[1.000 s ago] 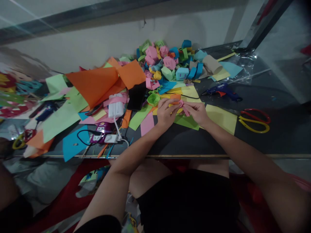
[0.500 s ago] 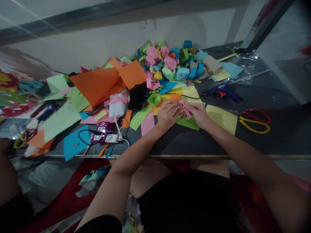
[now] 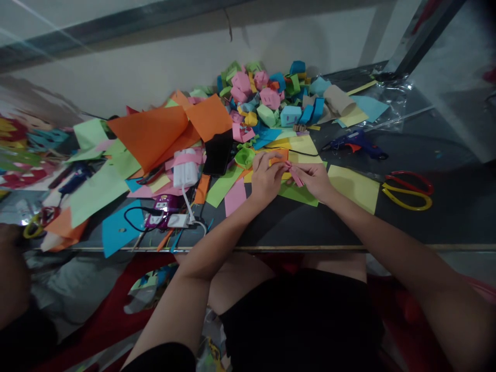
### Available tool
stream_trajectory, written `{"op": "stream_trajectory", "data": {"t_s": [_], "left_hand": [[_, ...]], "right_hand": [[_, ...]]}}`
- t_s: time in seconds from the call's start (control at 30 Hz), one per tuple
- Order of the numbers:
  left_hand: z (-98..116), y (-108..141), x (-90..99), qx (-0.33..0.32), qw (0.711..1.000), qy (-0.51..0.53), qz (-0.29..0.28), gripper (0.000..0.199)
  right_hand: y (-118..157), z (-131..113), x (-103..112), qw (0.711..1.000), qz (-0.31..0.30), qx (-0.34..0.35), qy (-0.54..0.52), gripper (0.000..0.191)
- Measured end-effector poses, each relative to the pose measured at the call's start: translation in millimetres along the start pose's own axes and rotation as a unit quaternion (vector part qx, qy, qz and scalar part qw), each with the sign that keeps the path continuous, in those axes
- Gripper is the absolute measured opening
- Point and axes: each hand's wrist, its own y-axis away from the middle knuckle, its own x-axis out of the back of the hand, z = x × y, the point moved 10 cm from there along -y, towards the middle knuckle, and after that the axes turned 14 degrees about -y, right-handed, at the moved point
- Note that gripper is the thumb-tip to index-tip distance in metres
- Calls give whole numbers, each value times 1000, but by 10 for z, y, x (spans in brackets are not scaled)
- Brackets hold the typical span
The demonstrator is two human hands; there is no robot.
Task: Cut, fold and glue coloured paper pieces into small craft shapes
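the fingers of the left hand [image 3: 265,180] have been arched a little higher, while the pink paper strip [image 3: 298,177] is still held between both hands. its near end seems to be pinched by the left fingertips, though the contact is small and dim; it is also gripped by the right hand [image 3: 314,180]. by this, finger shaping rather than release is suggested. from the strip, the glue gun [image 3: 359,142] is seen at two o'clock, the scissors [image 3: 408,199] at three, on the desk [image 3: 403,227].
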Motion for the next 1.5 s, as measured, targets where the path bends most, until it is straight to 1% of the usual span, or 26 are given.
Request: {"op": "stream_trajectory", "data": {"t_s": [0.17,0.4,0.5,0.63,0.8,0.87,0.93,1.0,1.07,1.17,1.23,1.3,1.43,1.5], "left_hand": [[-41,8,-42,-4,999,-38,5,22],[-90,29,-68,29,1000,3,-8,25],[-81,42,-26,42,999,6,6,25],[-61,65,38,48,998,-7,28,24],[-139,76,-1,78,997,19,4,25],[-177,68,17,92,995,23,11,27],[-184,51,25,93,995,37,14,27],[-162,29,-9,83,994,77,0,27],[-163,19,-77,90,988,124,-29,27],[-250,43,-205,148,972,168,-78,23],[-308,69,-271,187,959,187,-102,19],[-352,85,-301,214,950,201,-109,16],[-404,113,-324,252,936,222,-109,16],[-401,137,-365,266,924,247,-122,17]], "right_hand": [[25,-25,-38,1000,-7,20,-3,55],[37,-34,21,999,10,38,35,44],[32,-24,46,998,14,49,42,41],[26,-17,55,997,8,66,47,41],[40,-30,60,993,7,72,92,45],[48,-54,61,991,13,77,108,46],[52,-90,59,989,18,84,124,45],[50,-130,46,985,14,93,142,43],[43,-169,30,980,3,103,171,40],[30,-221,24,965,-6,123,232,34],[19,-229,18,955,-11,128,268,31],[10,-231,25,948,-6,129,289,29],[19,-288,48,942,16,144,302,26],[26,-303,31,938,10,150,311,25]]}}
